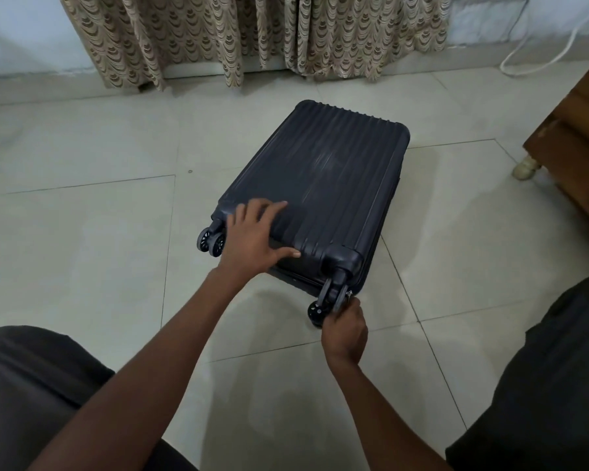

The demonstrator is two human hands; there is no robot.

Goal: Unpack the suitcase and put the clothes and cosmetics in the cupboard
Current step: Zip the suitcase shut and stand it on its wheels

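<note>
Suitcase (320,185) lies flat and closed on the tiled floor (82,232). Left hand (255,239) presses its shell with fingers spread; right hand (346,326) pinches the zipper pull (348,295) near a wheel (317,312). Best steady the shell, drawing the pull smoothly around corners.

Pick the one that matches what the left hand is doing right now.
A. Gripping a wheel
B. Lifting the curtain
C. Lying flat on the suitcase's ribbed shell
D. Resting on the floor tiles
C: the left hand lies with fingers spread on the closed suitcase near its wheel end, while the right hand pinches something small, likely the zipper pull, at the near corner.
</note>
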